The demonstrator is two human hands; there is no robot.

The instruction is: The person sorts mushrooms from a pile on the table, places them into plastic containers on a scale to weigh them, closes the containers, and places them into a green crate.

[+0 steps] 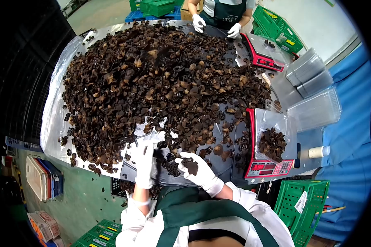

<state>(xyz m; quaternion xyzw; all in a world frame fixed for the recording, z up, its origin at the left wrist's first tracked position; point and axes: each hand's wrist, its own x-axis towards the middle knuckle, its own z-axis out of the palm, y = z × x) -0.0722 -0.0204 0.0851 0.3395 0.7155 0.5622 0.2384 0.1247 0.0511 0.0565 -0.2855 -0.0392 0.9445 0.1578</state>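
Note:
A large heap of dark brown wood ear mushrooms [123,78] covers the table. My right hand [204,175], in a white glove, is closed around a piece of wood ear mushroom [190,166] at the near edge of the heap. To its left, my left hand [145,164], also gloved in white, is smeared by motion, and its fingers cannot be made out. Between the two hands lies a small cluster of dark mushroom pieces [167,164]. On the right, a red scale [250,142] bears a clear plastic tray [287,127] with mushrooms in it.
Across the table stands a co-worker in white gloves [234,31], near a second red scale [266,61]. Stacked clear trays [315,109] and a white roll [318,152] lie at the right. Green crates [303,206] stand below the near right edge; a dark crate [118,187] is below the table.

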